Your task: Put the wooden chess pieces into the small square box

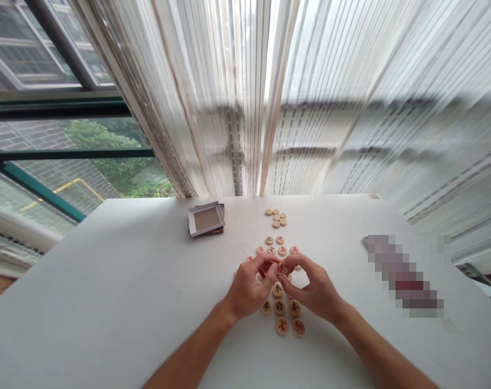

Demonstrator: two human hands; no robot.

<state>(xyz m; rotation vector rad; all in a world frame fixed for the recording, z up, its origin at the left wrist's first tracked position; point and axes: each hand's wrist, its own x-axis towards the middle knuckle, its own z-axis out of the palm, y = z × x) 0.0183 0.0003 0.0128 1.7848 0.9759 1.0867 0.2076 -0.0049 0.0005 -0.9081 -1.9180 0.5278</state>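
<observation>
1. Watching this through the head camera from my end: both hands meet over the middle of the table (127,281), in among a bunch of round wooden game pieces.
2. My left hand (247,286) has its thumb and fingers curled in, tips pinching the left side of a red-lettered disc (282,269).
3. My right hand (317,288) pinches the same disc from the other side, so it sits right between the two sets of fingertips, marked face showing.
4. Below the hands I've got a black-marked piece (277,290), then a row of three black ones (279,308), then two red ones (282,326) nearest me.
5. Past the fingers there are more face-up discs (271,250), red and black mixed. A few are partly hidden by my hands, so I can't count them.
6. Further back, a little cluster of blank-topped discs (277,217).
7. Far left of those, a shallow open box (207,219). Off to the right, a pixelated object (403,273) I can't make out.
8. Striped curtain (249,97) behind, window (67,154) at left.
</observation>
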